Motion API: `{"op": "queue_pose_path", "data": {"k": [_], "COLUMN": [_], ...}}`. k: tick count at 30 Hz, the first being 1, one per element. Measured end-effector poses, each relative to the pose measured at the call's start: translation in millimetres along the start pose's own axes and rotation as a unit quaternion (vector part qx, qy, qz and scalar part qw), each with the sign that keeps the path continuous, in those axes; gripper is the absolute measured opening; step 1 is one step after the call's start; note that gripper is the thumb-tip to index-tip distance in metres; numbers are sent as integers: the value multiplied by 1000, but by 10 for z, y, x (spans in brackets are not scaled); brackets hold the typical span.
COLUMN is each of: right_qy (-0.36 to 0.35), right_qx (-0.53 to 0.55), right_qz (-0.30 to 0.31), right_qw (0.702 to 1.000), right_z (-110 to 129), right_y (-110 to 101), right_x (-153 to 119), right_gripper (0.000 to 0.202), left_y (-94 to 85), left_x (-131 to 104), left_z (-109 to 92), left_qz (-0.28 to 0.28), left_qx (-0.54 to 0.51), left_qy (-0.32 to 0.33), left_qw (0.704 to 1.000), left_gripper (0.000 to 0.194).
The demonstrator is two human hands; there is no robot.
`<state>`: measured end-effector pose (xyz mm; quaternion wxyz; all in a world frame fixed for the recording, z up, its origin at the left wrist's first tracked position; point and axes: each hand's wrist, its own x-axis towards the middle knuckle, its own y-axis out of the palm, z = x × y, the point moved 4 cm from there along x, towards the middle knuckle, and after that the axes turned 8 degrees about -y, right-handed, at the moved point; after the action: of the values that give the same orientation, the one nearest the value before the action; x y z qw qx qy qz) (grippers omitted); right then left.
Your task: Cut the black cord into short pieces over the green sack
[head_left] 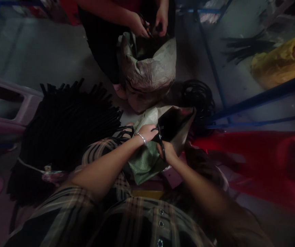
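Note:
My left hand (148, 132), with a bracelet at the wrist, is closed on a small black rubber-like piece (154, 129) whose end pokes out past the fingers. In my right hand (168, 151) is a pair of black-handled scissors (161, 142), the fingers wrapped round the handles and the blades pointing up beside my left hand. Both hands are over the near rim of an open woven sack (147, 164), pale and green, that stands at my lap. Its inside is dark, and I cannot make out what lies in it.
To the left lies a large bundle of black strips (70, 120), tied with a cord. Across from me a person's hands (139, 25) work with scissors over another sack (149, 73). Black coils (198, 94), a blue metal frame (260, 97) and red sheeting (240, 161) are on the right.

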<state>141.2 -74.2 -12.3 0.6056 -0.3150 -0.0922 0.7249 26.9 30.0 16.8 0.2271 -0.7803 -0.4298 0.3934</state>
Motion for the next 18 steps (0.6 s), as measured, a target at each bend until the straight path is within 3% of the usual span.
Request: {"op": "queue_pose_path", "data": {"k": [11, 15, 18], "right_qy": [49, 39, 16], "right_qx": [-1, 8, -5], "right_qz": [-12, -17, -41], "right_qw": [999, 999, 999], "right_z": [-18, -45, -64], "right_y": [-84, -101, -114], "right_x": [-50, -41, -5], "right_gripper": [29, 31, 32], "left_y": [53, 53, 30], "left_x": [30, 7, -7], "left_z": [15, -22, -59], "left_qz": [18, 58, 102], "left_qx": [6, -103, -231], "left_qy": [6, -24, -71], "left_qw": [1000, 993, 965], "left_gripper": [26, 21, 18]}}
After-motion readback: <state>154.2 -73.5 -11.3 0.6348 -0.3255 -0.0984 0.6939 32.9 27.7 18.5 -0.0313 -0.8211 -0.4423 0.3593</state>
